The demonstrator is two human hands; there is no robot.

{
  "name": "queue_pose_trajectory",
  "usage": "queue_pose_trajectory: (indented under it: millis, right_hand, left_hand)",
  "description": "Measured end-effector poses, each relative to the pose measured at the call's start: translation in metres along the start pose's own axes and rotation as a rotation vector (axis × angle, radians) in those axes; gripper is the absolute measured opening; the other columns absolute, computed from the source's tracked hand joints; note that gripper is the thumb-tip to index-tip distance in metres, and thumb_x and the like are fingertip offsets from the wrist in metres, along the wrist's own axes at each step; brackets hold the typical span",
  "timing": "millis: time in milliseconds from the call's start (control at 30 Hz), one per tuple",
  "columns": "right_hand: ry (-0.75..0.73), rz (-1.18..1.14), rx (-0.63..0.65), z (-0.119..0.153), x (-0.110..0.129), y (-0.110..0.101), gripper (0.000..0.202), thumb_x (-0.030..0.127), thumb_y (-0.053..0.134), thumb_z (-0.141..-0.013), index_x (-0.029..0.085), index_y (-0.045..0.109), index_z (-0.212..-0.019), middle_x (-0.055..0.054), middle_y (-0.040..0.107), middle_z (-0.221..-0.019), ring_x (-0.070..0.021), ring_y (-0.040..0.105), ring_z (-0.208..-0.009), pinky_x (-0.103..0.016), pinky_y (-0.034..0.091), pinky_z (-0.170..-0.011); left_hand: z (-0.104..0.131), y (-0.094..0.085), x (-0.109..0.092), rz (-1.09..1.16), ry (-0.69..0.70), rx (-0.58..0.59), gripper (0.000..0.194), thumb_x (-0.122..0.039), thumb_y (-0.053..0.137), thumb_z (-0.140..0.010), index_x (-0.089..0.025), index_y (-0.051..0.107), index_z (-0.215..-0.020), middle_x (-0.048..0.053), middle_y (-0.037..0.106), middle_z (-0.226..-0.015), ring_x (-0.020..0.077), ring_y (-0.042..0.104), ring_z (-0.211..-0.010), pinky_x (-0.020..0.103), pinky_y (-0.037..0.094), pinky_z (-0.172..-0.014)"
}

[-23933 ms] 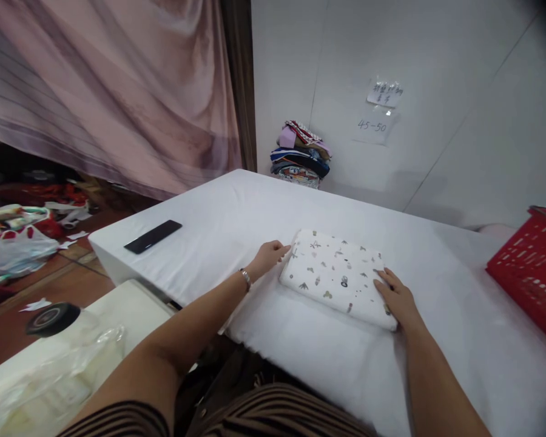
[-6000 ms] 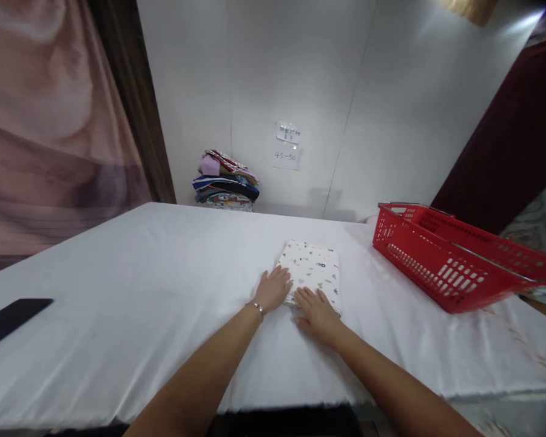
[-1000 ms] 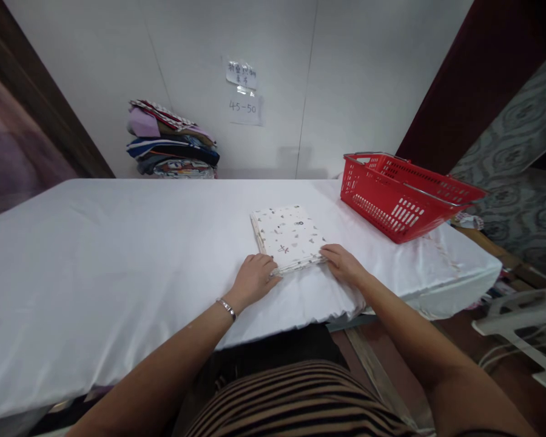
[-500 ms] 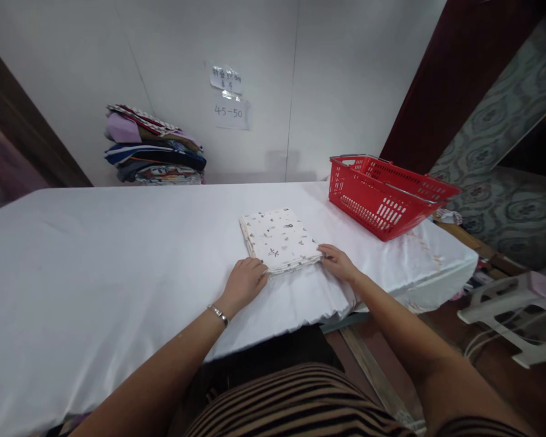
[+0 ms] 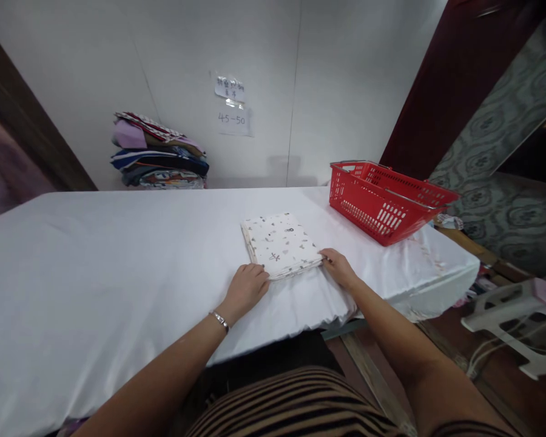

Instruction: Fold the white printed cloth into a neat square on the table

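Observation:
A folded white cloth with small printed figures [image 5: 282, 241] lies flat on the white-covered table [image 5: 118, 261], its layers showing along the near and left edges. My left hand [image 5: 246, 286] grips its near left corner, fingers closed together on the edge. At the near right corner, my right hand [image 5: 339, 266] pinches the cloth between thumb and fingers. A bracelet circles my left wrist.
A red plastic basket [image 5: 386, 203] with metal handles stands at the table's right back. Folded clothes [image 5: 161, 152] are stacked at the back left, by the wall with paper signs [image 5: 234, 120]. A white stool [image 5: 519, 321] stands at the right.
The view has tilted slightly, so the table, basket and clothes sit a little lower. Both hands remain at the same corners of the cloth, which has not visibly moved on the table.

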State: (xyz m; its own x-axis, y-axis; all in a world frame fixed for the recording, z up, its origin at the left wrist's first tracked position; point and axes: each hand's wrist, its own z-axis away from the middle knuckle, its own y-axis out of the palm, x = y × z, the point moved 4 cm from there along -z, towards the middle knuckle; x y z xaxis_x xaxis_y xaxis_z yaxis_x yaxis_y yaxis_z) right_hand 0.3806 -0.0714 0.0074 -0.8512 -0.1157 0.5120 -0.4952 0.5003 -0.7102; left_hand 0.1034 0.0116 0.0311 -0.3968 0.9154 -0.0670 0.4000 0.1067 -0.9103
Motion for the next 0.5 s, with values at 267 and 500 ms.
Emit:
queue_pose_trajectory:
  millis: [267, 500]
  right_hand:
    - [0.033, 0.091, 0.092, -0.004, 0.002, -0.004, 0.03, 0.012, 0.045, -0.075, 0.019, 0.066, -0.096, -0.008, 0.065, -0.1, -0.0211, 0.06, -0.094, -0.04, 0.048, -0.088]
    - [-0.183, 0.104, 0.16, -0.031, 0.075, 0.031, 0.038, 0.029, 0.044, -0.088, 0.02, 0.056, -0.123, -0.011, 0.051, -0.133, -0.0249, 0.041, -0.127, -0.047, 0.035, -0.104]
  left_hand:
    - [0.006, -0.002, -0.002, 0.046, 0.005, -0.036, 0.016, -0.023, 0.046, -0.089, -0.019, 0.061, -0.086, 0.006, 0.058, -0.087, 0.0208, 0.051, -0.087, 0.037, 0.039, -0.078]
    - [0.007, -0.003, -0.007, 0.047, -0.036, -0.024, 0.01, -0.022, 0.05, -0.086, -0.019, 0.059, -0.084, 0.006, 0.058, -0.087, 0.0213, 0.052, -0.088, 0.037, 0.04, -0.078]
